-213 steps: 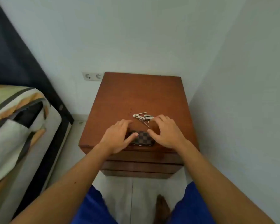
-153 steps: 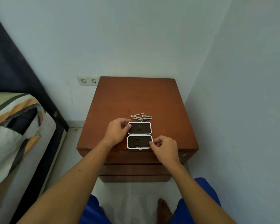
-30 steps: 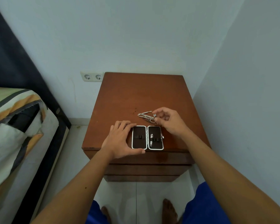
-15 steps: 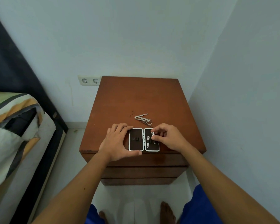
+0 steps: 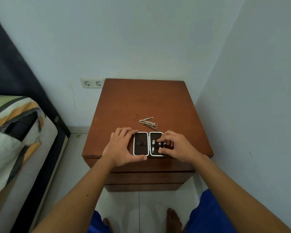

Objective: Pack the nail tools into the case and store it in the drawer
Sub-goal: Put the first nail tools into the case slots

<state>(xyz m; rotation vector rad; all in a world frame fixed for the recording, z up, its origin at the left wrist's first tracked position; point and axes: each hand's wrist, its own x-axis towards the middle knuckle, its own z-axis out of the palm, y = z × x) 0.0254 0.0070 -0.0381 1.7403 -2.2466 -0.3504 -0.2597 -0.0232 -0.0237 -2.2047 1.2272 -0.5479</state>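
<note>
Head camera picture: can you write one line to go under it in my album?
Left hand steadies the open case on the nightstand while the right hand tucks in a tool; more tools wait behind.

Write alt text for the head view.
Right hand presses a tool into the right half of an open case on a nightstand; left hand steadies the case. Loose tools lie just behind.

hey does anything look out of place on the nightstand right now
Only the unpacked tools: small scissors and thin metal implements lie loose, crossed over each other, behind the open case. Nothing looks spilled or damaged.
</note>
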